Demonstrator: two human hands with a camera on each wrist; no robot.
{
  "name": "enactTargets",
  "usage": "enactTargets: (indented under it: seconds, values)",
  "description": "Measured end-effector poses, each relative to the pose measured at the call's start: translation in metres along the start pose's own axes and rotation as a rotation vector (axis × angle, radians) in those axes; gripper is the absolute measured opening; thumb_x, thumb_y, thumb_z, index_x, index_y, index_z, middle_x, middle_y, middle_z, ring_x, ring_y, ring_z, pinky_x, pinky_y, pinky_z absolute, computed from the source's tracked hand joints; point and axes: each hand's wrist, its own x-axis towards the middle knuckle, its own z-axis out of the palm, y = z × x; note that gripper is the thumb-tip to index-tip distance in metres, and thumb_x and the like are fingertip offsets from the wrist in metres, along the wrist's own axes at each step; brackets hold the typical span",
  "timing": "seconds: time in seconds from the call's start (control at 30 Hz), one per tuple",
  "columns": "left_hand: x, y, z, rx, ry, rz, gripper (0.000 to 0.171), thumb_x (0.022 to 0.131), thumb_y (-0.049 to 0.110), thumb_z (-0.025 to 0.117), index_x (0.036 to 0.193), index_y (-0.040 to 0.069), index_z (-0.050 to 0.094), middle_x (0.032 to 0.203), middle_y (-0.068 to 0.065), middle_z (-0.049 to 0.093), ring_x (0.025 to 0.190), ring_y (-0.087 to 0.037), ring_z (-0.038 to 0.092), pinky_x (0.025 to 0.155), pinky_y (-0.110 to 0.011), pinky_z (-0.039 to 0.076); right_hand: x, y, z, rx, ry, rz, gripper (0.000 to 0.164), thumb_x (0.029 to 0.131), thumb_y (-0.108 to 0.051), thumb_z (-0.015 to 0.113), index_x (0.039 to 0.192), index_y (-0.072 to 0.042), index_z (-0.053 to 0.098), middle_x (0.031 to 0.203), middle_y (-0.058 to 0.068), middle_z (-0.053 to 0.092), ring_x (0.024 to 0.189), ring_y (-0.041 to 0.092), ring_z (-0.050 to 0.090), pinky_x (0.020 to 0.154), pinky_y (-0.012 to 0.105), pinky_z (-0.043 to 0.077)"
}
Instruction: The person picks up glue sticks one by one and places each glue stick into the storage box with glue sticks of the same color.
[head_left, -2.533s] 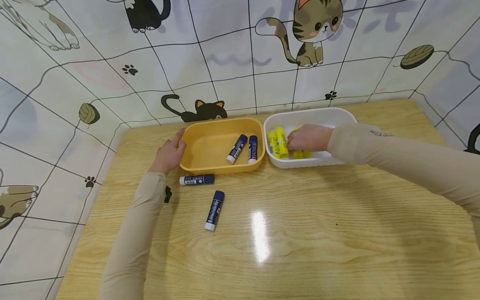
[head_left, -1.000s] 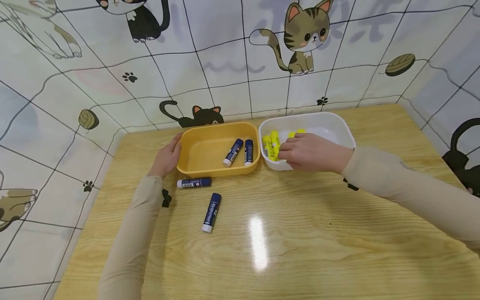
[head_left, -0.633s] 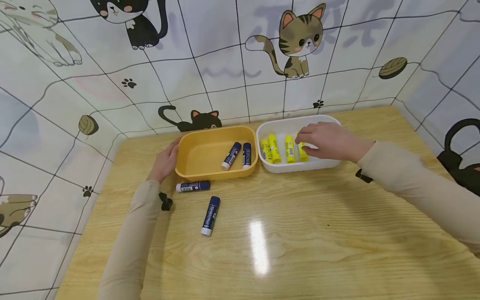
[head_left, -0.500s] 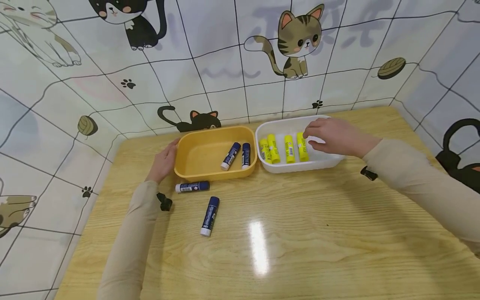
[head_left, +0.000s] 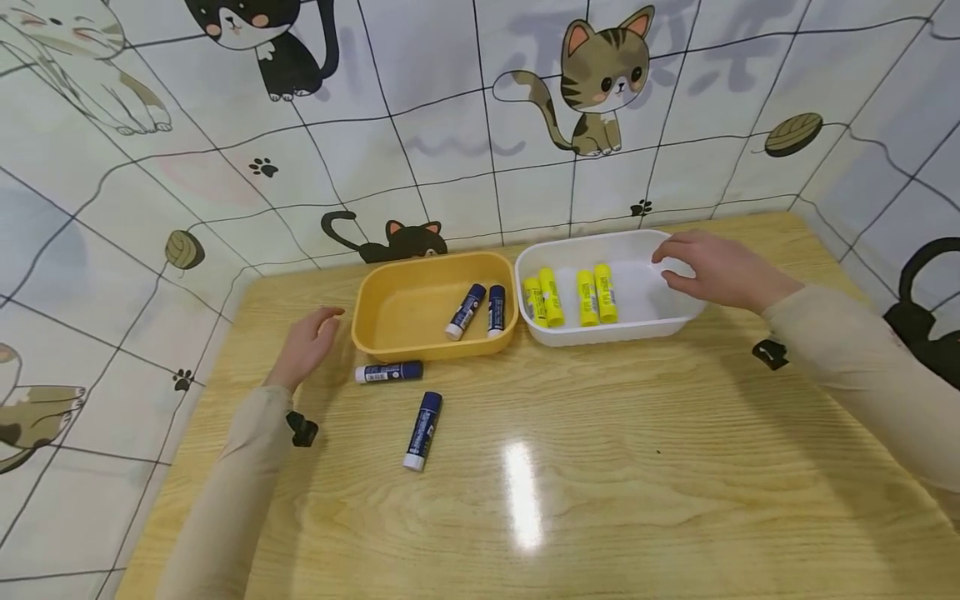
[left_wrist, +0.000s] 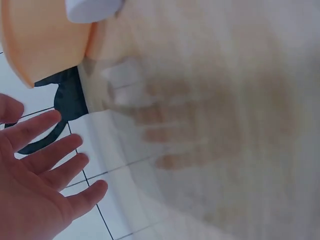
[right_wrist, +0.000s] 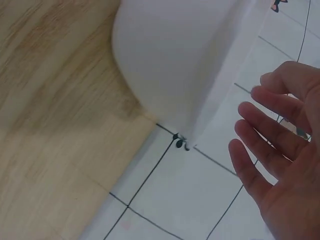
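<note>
My left hand hovers just left of the yellow tray, apart from it, with relaxed spread fingers and nothing in them. Over the right end of the white tray is my right hand, also holding nothing, its fingers loosely bent. Several yellow glue sticks lie in the white tray's left half, set in two pairs. Two blue glue sticks lie in the right part of the yellow tray. Outside it, one blue glue stick lies along its front edge, and another blue glue stick is nearer the front.
The two trays stand side by side at the back of the wooden table. A cat-patterned tiled wall covering rises behind and on both sides. A black wrist device sits on the left forearm.
The left hand has let go of the yellow tray and drawn away left. The right hand has released the yellow glue sticks and moved right; those sticks now lie paired in the white tray.
</note>
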Motion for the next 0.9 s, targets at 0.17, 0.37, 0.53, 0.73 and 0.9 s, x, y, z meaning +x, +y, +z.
enactTargets:
  seconds: [0.17, 0.37, 0.53, 0.73, 0.9]
  values:
    - [-0.015, -0.004, 0.002, 0.031, -0.028, 0.020, 0.033, 0.099, 0.008, 0.044, 0.124, -0.011, 0.055, 0.123, -0.031, 0.056, 0.115, -0.045, 0.051, 0.095, -0.058, 0.040, -0.006, 0.013, 0.005, 0.023, 0.069, 0.062, 0.033, 0.087, -0.007, 0.065, 0.117, 0.006, 0.058, 0.121, 0.028, 0.054, 0.113, 0.044, 0.048, 0.088, 0.059, 0.042]
    - [-0.024, -0.001, 0.009, 0.045, -0.061, 0.055, 0.024, 0.096, 0.006, 0.052, 0.111, -0.011, 0.063, 0.108, -0.028, 0.064, 0.101, -0.044, 0.060, 0.088, -0.055, 0.047, -0.012, 0.022, 0.012, 0.065, 0.122, 0.169, 0.040, 0.091, -0.011, 0.061, 0.124, 0.009, 0.051, 0.129, 0.031, 0.046, 0.120, 0.048, 0.042, 0.092, 0.063, 0.038]
    - [-0.031, 0.007, 0.013, 0.023, -0.131, 0.049, 0.024, 0.096, 0.009, 0.054, 0.108, -0.009, 0.065, 0.108, -0.026, 0.064, 0.100, -0.044, 0.061, 0.085, -0.054, 0.049, -0.012, 0.027, 0.021, 0.107, 0.107, 0.285, 0.046, 0.095, -0.019, 0.055, 0.129, 0.011, 0.046, 0.131, 0.033, 0.044, 0.119, 0.051, 0.041, 0.089, 0.066, 0.038]
    - [-0.039, 0.015, 0.017, 0.004, -0.144, 0.080, 0.021, 0.094, 0.006, 0.056, 0.108, -0.007, 0.065, 0.105, -0.023, 0.065, 0.096, -0.041, 0.063, 0.084, -0.053, 0.049, -0.010, 0.031, 0.033, 0.149, 0.073, 0.349, 0.053, 0.098, -0.024, 0.049, 0.135, 0.013, 0.040, 0.131, 0.039, 0.042, 0.114, 0.056, 0.043, 0.088, 0.067, 0.037]
    - [-0.042, 0.021, 0.022, 0.031, -0.157, 0.111, 0.022, 0.091, 0.006, 0.061, 0.108, -0.006, 0.065, 0.105, -0.021, 0.065, 0.092, -0.033, 0.062, 0.085, -0.051, 0.047, -0.008, 0.032, 0.037, 0.149, 0.066, 0.325, 0.055, 0.099, -0.018, 0.045, 0.145, 0.010, 0.030, 0.133, 0.041, 0.040, 0.116, 0.057, 0.043, 0.091, 0.067, 0.037]
